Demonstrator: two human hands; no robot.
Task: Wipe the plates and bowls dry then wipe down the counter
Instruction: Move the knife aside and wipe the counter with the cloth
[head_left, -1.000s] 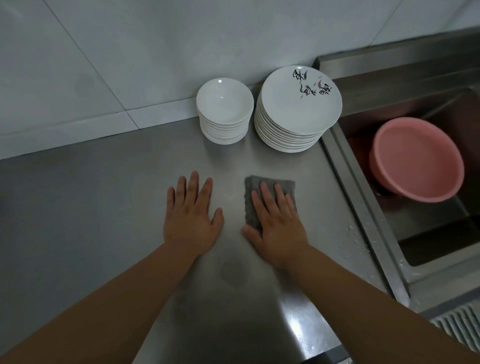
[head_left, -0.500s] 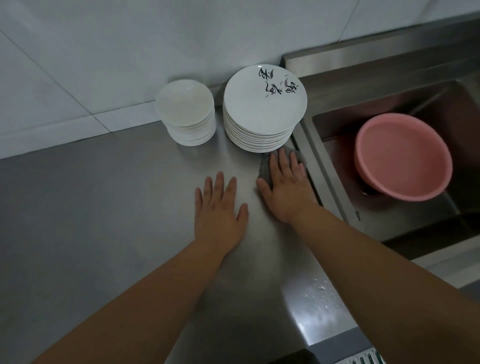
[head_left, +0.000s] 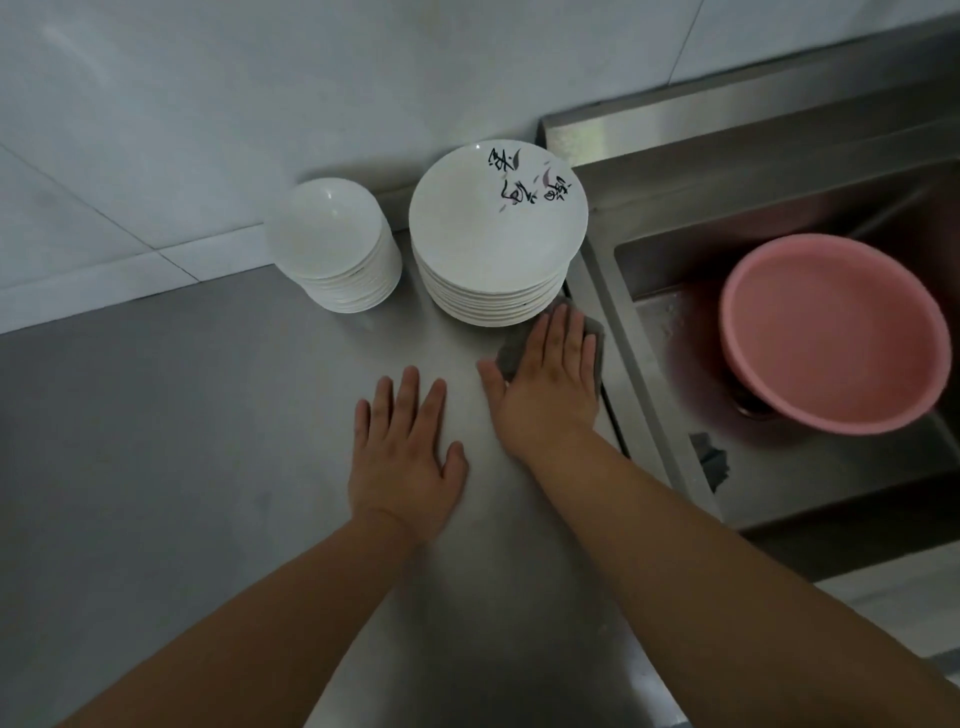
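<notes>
Beside plate stack, right hand pressing cloth

Two white stacks — plain bowls and plates whose top one bears black brush characters with small purplish marks — stand on the grey steel bench, beside a grey cloth and a pink basin.

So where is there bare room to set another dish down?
Widest bare patch: the stainless steel counter left of the left hand, bordered by the white tiled wall and the stack of white bowls. Crowded at the back right, where the stack of white plates, the grey cloth under the right hand and the steel sink rim meet.
</notes>
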